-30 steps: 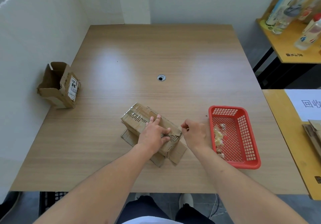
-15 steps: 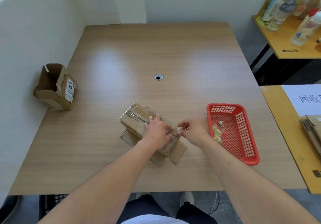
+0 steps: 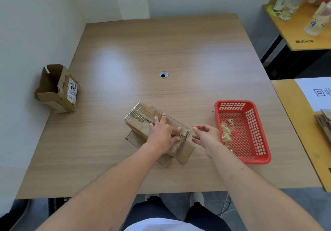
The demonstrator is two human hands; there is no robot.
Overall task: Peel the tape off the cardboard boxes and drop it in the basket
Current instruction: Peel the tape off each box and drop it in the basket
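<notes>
A flattened cardboard box is pressed onto the wooden counter by the left hand, whose fingers are laid straight across its top. At the box's right end the right hand is held with loosely curled fingers; whether a strip of tape is pinched there cannot be told. Just beside that hand a red basket is set, with crumpled tape inside. Well apart, at the counter's left edge against the wall, an open box with a white label is seen. A cable hole is sunk mid-counter.
</notes>
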